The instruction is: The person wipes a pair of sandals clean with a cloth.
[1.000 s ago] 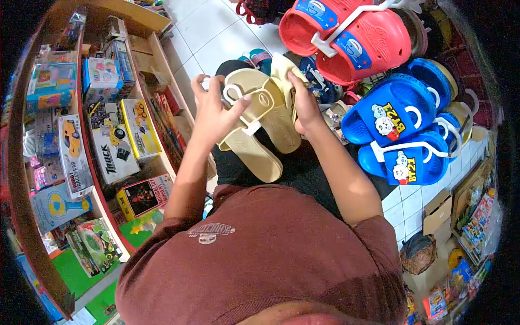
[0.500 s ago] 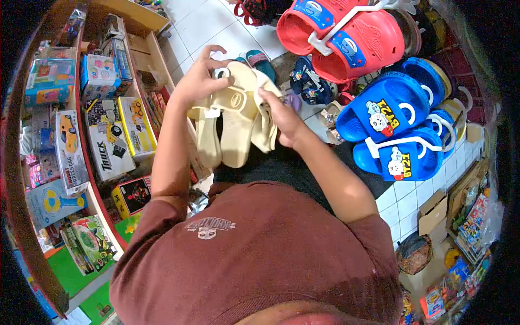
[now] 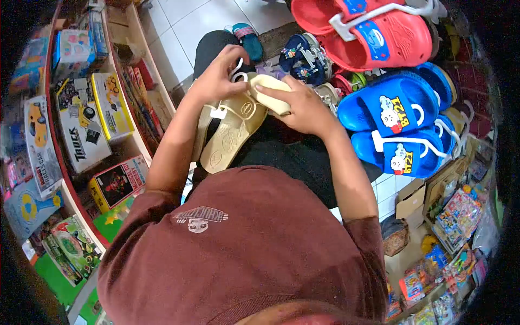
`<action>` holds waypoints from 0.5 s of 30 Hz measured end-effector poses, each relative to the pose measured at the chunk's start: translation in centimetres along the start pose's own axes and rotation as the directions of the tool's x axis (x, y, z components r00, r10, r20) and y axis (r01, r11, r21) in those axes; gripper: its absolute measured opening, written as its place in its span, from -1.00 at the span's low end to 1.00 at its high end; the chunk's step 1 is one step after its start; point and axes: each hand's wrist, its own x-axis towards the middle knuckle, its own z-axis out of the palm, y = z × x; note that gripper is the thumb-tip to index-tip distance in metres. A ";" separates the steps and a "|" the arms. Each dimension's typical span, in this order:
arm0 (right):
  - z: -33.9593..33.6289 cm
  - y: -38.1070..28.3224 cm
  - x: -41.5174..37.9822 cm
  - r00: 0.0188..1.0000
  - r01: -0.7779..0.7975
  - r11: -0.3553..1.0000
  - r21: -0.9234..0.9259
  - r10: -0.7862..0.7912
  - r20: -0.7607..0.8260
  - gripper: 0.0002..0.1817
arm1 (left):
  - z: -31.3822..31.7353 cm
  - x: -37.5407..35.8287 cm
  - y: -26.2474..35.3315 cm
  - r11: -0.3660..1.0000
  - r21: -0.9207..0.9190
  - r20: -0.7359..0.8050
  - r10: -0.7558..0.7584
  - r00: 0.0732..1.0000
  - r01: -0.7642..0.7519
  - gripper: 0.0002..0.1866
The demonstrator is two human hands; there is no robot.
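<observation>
A pair of cream slide sandals point(image 3: 232, 132) hangs tilted in front of my chest, joined by a white plastic hanger point(image 3: 239, 77). My left hand point(image 3: 219, 78) is closed at the hanger's hook, with thumb and fingers curled around the top of the sandals. My right hand point(image 3: 309, 108) grips a folded pale cream cloth point(image 3: 273, 93), its thumb lying on top. The cloth touches the upper right of the nearer sandal, beside its strap. The other sandal is partly hidden behind my left wrist and the nearer one.
Blue slides point(image 3: 392, 105) and red clogs point(image 3: 374, 40) hang close on my right. Small dark sandals point(image 3: 298, 57) and a teal slipper point(image 3: 248, 42) are beyond my hands. Boxed toys, including a truck box point(image 3: 81, 127), fill the left shelves. A cardboard box point(image 3: 410, 200) stands at right.
The cloth, hanging loose before, is now folded in my right hand and against the sandal. The sandals have tilted, toe ends to the upper right. My view has shifted slightly.
</observation>
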 end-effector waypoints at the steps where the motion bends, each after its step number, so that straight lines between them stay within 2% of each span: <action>1: -0.3 0.1 -0.1 0.999 0.044 0.999 -0.018 -0.044 0.019 -0.25 | 0.2 -0.1 0.2 0.999 -0.046 0.020 0.002 1.000 -0.001 -0.67; 4: -0.5 -0.9 0.3 0.999 0.041 0.984 -0.175 -0.045 -0.016 -0.36 | -0.1 -0.1 -0.6 1.000 -0.022 0.088 -0.006 0.996 0.008 -0.69; 7: 0.4 -0.4 2.2 0.989 0.082 0.938 -0.336 -0.117 -0.086 -0.41 | 0.1 0.1 -1.7 1.000 0.015 0.064 0.024 0.998 -0.025 -0.73; 8: 0.4 -0.5 2.9 0.988 0.072 0.940 -0.333 -0.113 -0.105 -0.43 | 0.2 0.0 -1.8 1.000 -0.006 0.045 0.017 0.999 -0.017 -0.74; 10: 0.5 -1.0 4.1 0.984 0.051 0.946 -0.319 -0.102 -0.145 -0.47 | 0.4 -0.2 -1.4 0.999 -0.047 0.013 -0.003 1.000 0.003 -0.76; 11: 0.7 -1.0 4.4 0.986 0.045 0.964 -0.260 -0.084 -0.142 -0.48 | 0.5 -0.3 -1.7 0.991 -0.123 -0.006 -0.045 0.999 0.044 -0.75; 14: 0.6 0.1 3.6 0.979 0.169 0.983 -0.072 -0.176 -0.105 -0.53 | 0.3 -0.6 -1.7 0.999 -0.042 0.003 -0.025 1.000 0.025 -0.75; 15: 0.1 0.7 3.2 0.979 0.202 0.978 0.045 -0.201 -0.028 -0.59 | 0.4 -0.6 -1.8 0.999 -0.033 0.000 -0.010 1.000 0.010 -0.75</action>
